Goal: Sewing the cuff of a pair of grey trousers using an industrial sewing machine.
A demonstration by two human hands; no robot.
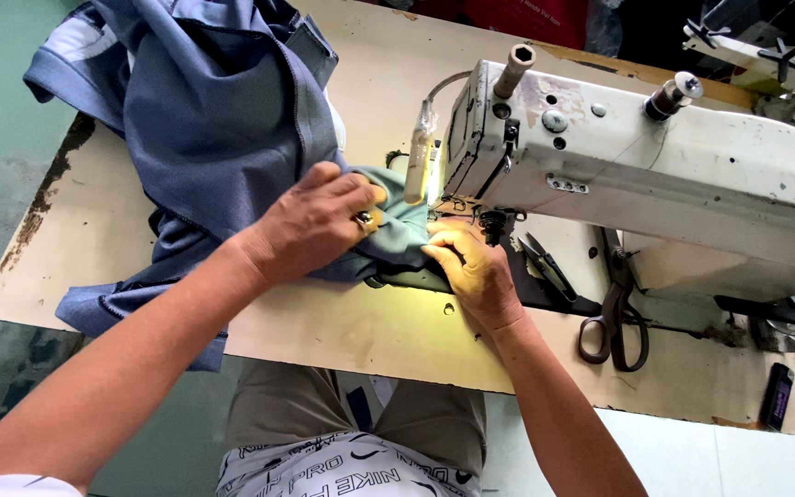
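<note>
fingers (pixel 443 247) of both hands press flat on blue fabric (pixel 223 120).

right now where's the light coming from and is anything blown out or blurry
Head view: the lamp on the sewing machine is the bright spot, nearly blown out, casting a warm pool on the table and fabric by the left hand and right hand; edges dimmer; straight lines bow slightly; focus sharp throughout.

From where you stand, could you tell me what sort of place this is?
Most likely a small tailoring or garment workshop. A worn white sewing machine stands on a scuffed table, both hands press blue-grey fabric toward its needle, and scissors lie beside it.
</note>
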